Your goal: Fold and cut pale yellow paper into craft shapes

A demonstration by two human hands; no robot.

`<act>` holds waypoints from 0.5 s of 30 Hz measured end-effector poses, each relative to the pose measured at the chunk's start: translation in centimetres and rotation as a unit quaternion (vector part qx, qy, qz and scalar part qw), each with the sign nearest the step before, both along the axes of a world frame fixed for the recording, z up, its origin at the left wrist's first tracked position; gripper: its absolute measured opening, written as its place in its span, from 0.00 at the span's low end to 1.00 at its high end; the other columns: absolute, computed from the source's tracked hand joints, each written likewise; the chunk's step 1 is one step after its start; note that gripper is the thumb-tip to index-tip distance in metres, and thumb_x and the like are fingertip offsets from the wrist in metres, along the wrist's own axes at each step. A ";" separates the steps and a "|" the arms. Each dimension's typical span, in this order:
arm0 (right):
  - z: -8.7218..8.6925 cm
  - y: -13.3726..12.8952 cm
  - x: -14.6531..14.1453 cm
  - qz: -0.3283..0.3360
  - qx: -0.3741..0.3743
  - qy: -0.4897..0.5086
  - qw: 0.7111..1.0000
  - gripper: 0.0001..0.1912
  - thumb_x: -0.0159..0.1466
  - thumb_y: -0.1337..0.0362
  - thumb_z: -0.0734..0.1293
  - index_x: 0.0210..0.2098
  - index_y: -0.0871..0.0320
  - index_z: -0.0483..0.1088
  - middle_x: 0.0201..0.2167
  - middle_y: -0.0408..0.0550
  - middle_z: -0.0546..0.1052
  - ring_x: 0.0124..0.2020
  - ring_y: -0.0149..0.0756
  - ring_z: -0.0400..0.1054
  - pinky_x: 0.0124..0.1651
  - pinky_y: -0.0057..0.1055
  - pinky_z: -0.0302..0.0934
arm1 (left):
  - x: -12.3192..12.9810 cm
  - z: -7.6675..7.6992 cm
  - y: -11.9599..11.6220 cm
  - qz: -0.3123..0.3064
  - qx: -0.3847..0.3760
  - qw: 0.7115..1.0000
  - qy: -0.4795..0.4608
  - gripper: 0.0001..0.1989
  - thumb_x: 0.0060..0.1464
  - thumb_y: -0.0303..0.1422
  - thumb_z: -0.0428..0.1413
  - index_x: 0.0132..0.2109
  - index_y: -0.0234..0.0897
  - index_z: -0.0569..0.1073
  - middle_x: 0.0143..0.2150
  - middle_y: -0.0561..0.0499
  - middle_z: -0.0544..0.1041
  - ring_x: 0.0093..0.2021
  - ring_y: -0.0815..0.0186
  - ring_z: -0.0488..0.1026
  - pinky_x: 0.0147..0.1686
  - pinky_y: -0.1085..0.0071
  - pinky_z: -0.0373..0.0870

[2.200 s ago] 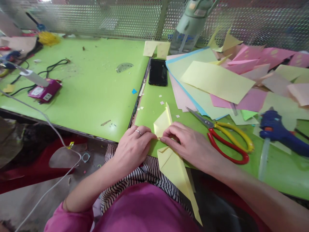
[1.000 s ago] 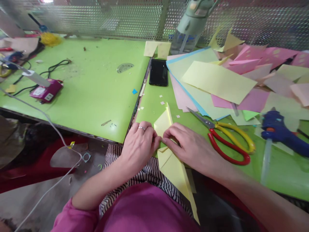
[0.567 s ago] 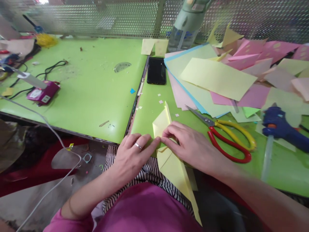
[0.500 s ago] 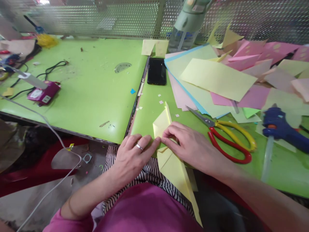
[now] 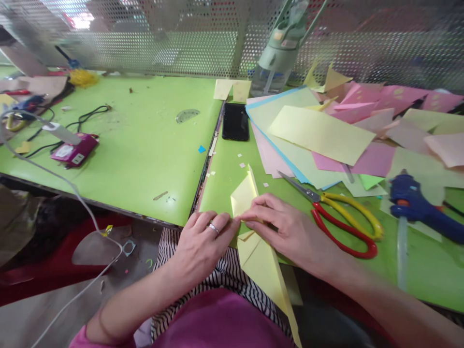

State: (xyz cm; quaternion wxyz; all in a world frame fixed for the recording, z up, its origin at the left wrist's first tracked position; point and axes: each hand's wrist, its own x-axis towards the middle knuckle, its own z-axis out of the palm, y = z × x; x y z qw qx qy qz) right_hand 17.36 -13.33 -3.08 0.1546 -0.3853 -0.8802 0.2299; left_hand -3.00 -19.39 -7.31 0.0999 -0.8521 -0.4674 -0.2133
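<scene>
A pale yellow sheet of folded paper [image 5: 263, 268] lies over the table's front edge, its pointed end on the green top and its long part hanging over my lap. My left hand [image 5: 205, 249], with a ring on one finger, has its fingers curled and its index fingertip at the paper's left edge; the thumb is hidden. My right hand [image 5: 290, 232] pinches a fold in the middle of the paper, thumb below the fingers. The fingertips of both hands meet there. Right of the hands lie scissors [image 5: 337, 212] with one red and one yellow handle.
Coloured paper sheets [image 5: 322, 133] are piled at the right, near a blue glue gun [image 5: 422, 208]. A black phone [image 5: 235, 122] lies beside the table seam, with a water bottle [image 5: 277, 63] behind it. At left are a purple power socket [image 5: 74, 150] and cables.
The whole view has shifted, so the table things appear lower in the picture. My right fingers have straightened slightly over the fold. Both hands stay on the paper.
</scene>
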 end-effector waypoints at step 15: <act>-0.5 -1.0 1.1 0.080 0.209 -0.067 0.972 0.19 0.70 0.55 0.58 0.48 0.57 0.76 0.39 0.53 0.77 0.39 0.41 0.71 0.40 0.38 0.63 | -0.2 0.1 0.1 -0.001 -0.030 1.000 0.000 0.16 0.63 0.25 0.50 0.57 0.38 0.69 0.46 0.49 0.76 0.43 0.62 0.68 0.40 0.66 0.65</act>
